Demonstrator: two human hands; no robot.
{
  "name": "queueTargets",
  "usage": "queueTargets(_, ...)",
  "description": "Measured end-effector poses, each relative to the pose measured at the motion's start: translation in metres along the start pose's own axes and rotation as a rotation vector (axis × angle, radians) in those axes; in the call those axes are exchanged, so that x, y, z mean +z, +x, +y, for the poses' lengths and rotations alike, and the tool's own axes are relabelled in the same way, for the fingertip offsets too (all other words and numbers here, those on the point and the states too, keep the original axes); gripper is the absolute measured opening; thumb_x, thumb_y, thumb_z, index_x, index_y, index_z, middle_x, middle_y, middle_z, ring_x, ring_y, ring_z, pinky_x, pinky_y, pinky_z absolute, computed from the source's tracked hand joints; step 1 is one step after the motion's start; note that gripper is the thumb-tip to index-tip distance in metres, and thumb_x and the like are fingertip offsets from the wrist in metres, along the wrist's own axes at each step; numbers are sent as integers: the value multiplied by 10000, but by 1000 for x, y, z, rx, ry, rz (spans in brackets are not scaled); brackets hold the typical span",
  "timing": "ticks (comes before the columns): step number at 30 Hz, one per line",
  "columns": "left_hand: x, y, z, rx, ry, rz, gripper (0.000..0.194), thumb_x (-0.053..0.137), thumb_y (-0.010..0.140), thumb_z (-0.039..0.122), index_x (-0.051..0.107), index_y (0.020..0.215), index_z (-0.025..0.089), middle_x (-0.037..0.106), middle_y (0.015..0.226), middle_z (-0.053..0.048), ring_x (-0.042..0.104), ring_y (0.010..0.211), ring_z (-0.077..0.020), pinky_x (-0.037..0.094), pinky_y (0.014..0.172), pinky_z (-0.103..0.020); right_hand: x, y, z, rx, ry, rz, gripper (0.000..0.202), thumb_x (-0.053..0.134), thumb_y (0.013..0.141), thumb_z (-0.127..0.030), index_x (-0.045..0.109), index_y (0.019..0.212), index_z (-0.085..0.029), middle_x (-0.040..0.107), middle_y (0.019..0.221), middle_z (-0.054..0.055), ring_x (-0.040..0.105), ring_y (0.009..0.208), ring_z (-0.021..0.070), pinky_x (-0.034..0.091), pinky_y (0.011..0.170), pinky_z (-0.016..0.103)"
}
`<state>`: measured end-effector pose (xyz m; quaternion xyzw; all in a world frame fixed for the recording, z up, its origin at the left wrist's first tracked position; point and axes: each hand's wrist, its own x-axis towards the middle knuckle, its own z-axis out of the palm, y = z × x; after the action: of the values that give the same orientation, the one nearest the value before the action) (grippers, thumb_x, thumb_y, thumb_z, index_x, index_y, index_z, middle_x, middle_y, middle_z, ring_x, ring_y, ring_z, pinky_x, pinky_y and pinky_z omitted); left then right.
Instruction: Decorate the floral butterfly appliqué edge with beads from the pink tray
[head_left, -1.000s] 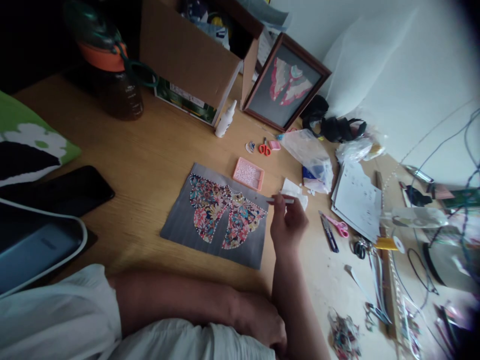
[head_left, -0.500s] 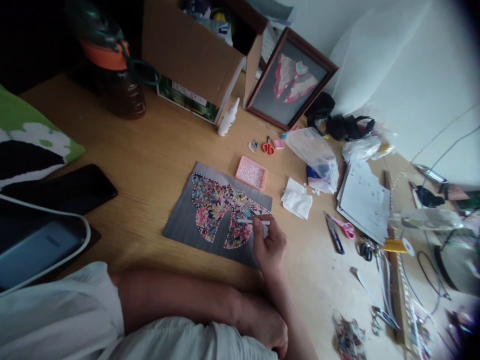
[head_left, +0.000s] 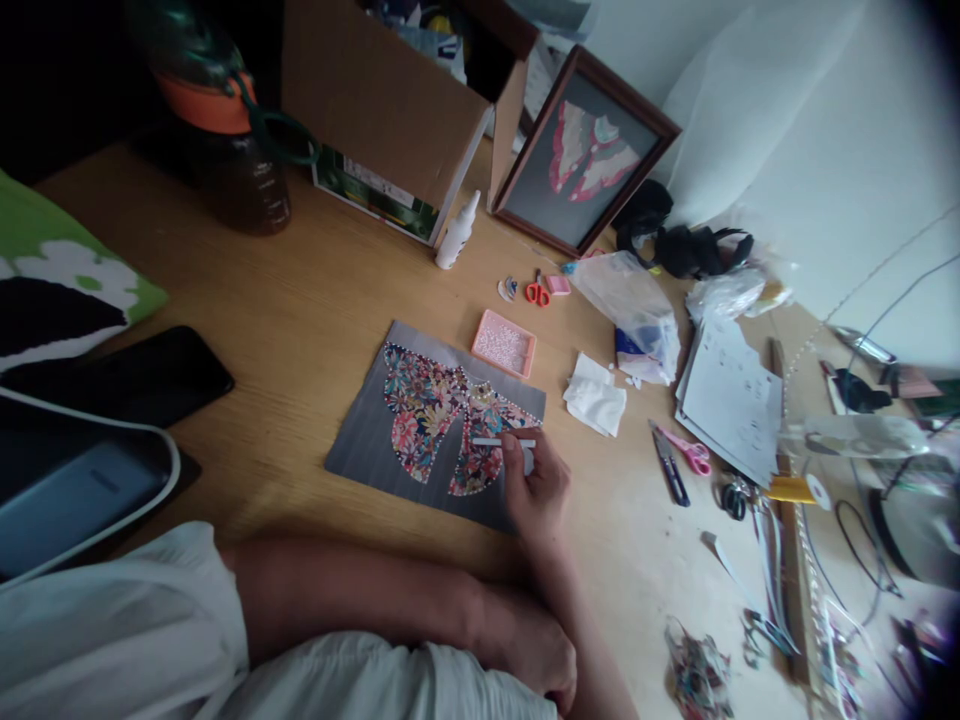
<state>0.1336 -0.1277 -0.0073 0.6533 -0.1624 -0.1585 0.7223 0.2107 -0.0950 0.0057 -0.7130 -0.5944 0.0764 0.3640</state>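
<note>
In my right hand (head_left: 541, 492) a thin white pen-like stick (head_left: 491, 442) is pinched between thumb and fingers. Its tip points left over the right half of a floral butterfly-shaped piece (head_left: 424, 410); whether it touches cannot be told. White beads line much of the butterfly's outline, and it lies on a grey sheet (head_left: 360, 440). Just above the sheet sits a pink tray (head_left: 504, 343) of tiny pale beads. My left hand (head_left: 529, 640) rests low in front, its arm lying across my body and its fingers curled. What those fingers hold, if anything, is hidden.
Behind stand a white bottle (head_left: 456, 235), a cardboard box (head_left: 382, 110) and a framed butterfly picture (head_left: 589, 150). Red-handled scissors (head_left: 537, 291) lie past the tray. Rightward are a white tissue (head_left: 595, 396), a cutter knife (head_left: 669, 463) and papers (head_left: 727, 400). Phones (head_left: 165, 375) lie left.
The white stick and my right hand have shifted very slightly left. My left hand stays as it was.
</note>
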Motion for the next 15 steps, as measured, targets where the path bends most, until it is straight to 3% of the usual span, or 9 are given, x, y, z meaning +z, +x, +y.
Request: queueTargets(15,1,6,-10,55,25,6,325,629,721,441,527,488,238,628,563,5,594,568,-214,460,585,-320,0,0,0,25,-2,-12,197,538,985,-341,624,870,-207,669,722,3,611,626,154,480,610,277)
